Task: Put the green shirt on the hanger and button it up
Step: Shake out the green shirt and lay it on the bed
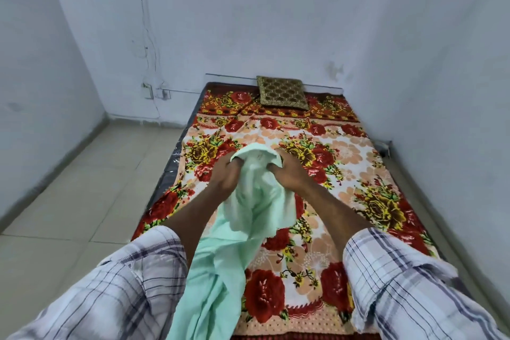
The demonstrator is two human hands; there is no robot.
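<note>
Both hands, left hand (225, 174) and right hand (289, 174), grip the green shirt (248, 218) bunched at its collar, held above the floral bedspread (358, 163). No hanger is visible; apparently the collar is being opened, so finding and inserting the hanger comes next.

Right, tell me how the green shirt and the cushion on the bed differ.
The green shirt is plain pale mint; the cushion is dark gold with a honeycomb pattern. The shirt hangs bunched, gripped by the left hand and right hand; the cushion lies flat, untouched, at the far end of the bed. Both are soft fabric.
</note>
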